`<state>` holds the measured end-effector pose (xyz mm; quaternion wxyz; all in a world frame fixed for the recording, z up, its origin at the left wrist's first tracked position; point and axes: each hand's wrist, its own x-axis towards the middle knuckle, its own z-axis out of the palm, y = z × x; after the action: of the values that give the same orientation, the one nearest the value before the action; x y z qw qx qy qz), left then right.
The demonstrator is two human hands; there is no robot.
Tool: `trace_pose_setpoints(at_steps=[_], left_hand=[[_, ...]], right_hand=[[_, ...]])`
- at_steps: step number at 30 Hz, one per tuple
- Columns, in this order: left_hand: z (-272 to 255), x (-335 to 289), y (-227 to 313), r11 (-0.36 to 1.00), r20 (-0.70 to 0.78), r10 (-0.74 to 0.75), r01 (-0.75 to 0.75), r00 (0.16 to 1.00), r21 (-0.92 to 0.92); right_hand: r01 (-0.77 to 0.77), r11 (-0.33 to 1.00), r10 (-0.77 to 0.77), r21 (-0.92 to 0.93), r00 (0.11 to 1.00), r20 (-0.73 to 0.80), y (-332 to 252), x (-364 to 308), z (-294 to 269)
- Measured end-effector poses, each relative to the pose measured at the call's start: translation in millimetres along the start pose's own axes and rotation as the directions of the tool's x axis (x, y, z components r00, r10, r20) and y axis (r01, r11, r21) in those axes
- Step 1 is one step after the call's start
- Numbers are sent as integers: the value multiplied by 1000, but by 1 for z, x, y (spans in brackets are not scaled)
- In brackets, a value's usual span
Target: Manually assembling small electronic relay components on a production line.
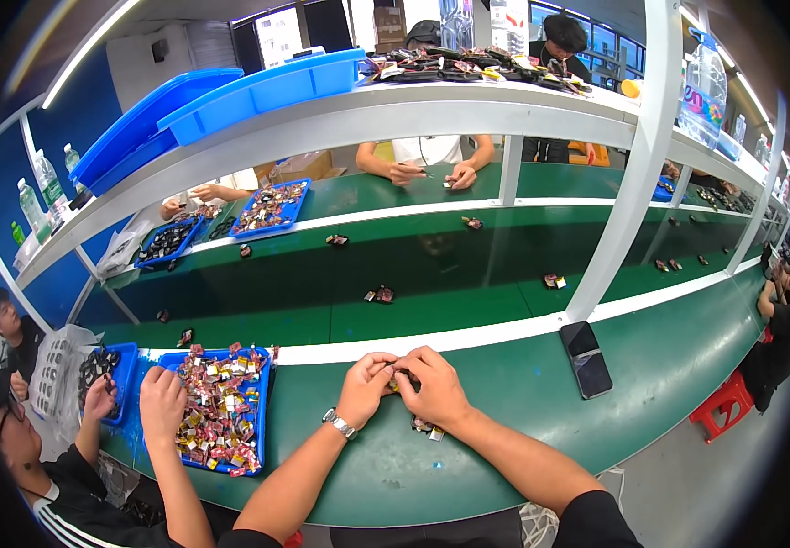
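My left hand (pixel 364 391), with a metal-banded watch on its wrist, and my right hand (pixel 437 391) meet above the green bench near its white edge strip. The fingertips of both are closed together on one small part (pixel 395 384). A bit of yellow and something dark show of it; the fingers hide the rest. Under my right hand, on the bench, lie a few small parts (pixel 428 427) in red, white and dark colours. Left of my left wrist stands a blue tray (pixel 261 429) heaped with similar small red, white and yellow parts.
A black phone (pixel 586 360) lies at right, by a white post (pixel 627 192). Beyond the white strip, a green conveyor belt (pixel 468 306) carries scattered parts. At left, a co-worker's hand (pixel 163 402) is beside the heaped tray. Overhead, a shelf (pixel 541 119) holds blue bins (pixel 267 96).
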<state>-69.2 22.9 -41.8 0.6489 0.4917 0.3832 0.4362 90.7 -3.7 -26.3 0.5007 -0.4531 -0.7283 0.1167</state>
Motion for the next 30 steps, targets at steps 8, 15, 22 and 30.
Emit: trace_pose_setpoints(at_steps=[8,15,22,30], left_hand=[[-2,2,-14,980,-61,174,-166,983,107],[0,3,0,997,100,61,-55,993,-61],[-8,2,0,998,135,25,-18,991,-58],[-11,1,2,981,154,-2,32,988,-193]], right_hand=[[-3,999,2,-33,1000,-25,-3,-1,4],[4,1000,-5,-21,999,-51,2,3,-3],[26,996,-29,-85,999,-37,-3,0,-2],[61,988,-61,-145,998,5,-8,-3,5]])
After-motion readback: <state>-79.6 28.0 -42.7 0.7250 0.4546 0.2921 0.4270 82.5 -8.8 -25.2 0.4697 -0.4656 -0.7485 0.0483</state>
